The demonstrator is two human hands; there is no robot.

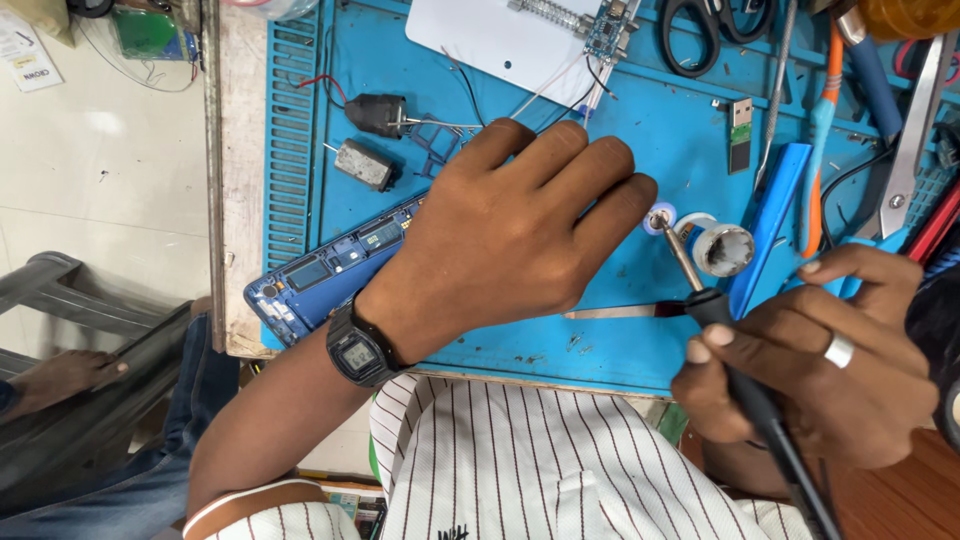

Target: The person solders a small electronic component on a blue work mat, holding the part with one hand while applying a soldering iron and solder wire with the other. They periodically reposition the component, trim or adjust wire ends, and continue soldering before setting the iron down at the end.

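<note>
Soldering iron (735,360) sits in the right hand (810,360) at the lower right of the frame, fingers wrapped around its black handle like a pen, thumb pressed on the grip, its metal tip angled up toward the small solder spool (722,247) at centre right. Left hand (510,235) lies palm-down across the middle of the frame, fingers together and curled, resting on the opened blue phone (330,270) whose board shows to the centre left. Both lie on a blue work mat (660,130); a wristwatch (358,352) circles the left wrist, scissors (705,30) lie at the top.
</note>
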